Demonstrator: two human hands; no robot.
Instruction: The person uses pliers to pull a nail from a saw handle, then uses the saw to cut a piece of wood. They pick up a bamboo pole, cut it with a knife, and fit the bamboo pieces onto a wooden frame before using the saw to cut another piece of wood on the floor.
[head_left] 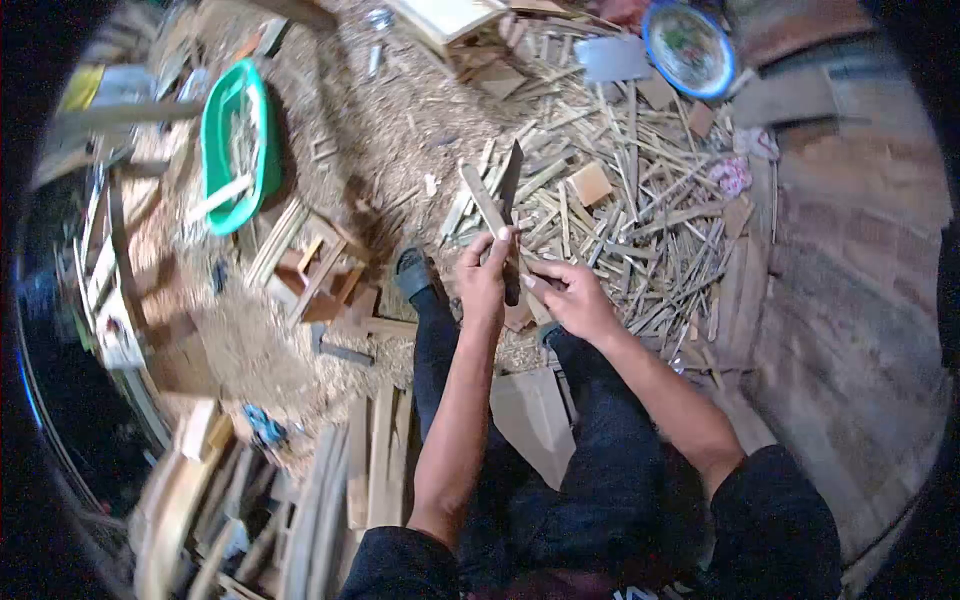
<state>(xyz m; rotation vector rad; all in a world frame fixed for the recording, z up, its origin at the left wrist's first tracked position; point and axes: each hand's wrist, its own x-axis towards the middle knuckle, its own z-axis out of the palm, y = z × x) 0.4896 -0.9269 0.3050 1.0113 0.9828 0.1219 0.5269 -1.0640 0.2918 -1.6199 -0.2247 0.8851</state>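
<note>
In front of my knees, my left hand (483, 277) is closed around a pale wooden strip (483, 198) that slants up and to the left. A dark, flat, pointed piece like a blade (512, 175) crosses the strip beside my thumb and shows again below it; I cannot tell which hand carries it. My right hand (577, 302), thumb and fingers pinched, grips the strip's lower end. Beyond both hands lies a large heap of thin wood offcuts (640, 215), with a small square wood block (590, 184) on it.
A green plastic tub (211, 150) with wood pieces stands at upper left, near a small wooden frame (312, 262). A hammer (343, 348) lies by my left foot. Boards (380, 460) lie at lower left, and a blue-rimmed basin (650, 45) sits at upper right.
</note>
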